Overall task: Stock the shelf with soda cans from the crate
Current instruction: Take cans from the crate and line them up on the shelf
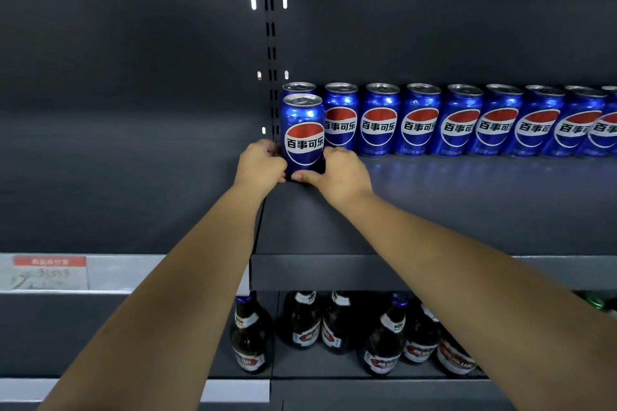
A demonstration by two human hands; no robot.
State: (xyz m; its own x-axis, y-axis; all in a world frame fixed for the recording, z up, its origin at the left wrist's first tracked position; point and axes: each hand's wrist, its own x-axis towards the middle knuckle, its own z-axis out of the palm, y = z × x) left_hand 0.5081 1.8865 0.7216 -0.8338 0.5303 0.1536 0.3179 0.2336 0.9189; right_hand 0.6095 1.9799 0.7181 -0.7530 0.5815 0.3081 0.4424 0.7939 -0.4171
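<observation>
A blue soda can (303,130) with a red, white and blue logo stands upright at the left end of the dark shelf (467,197), in front of another can whose top shows behind it. My left hand (262,165) grips its lower left side, and my right hand (339,172) grips its lower right side with the thumb across the base. A row of several matching cans (460,122) runs along the back of the shelf to the right edge. The crate is out of view.
A slotted upright post (271,43) stands just left of the held can. The shelf below holds several dark glass bottles (334,327). A red and white price label (50,272) sits on the left shelf's front rail.
</observation>
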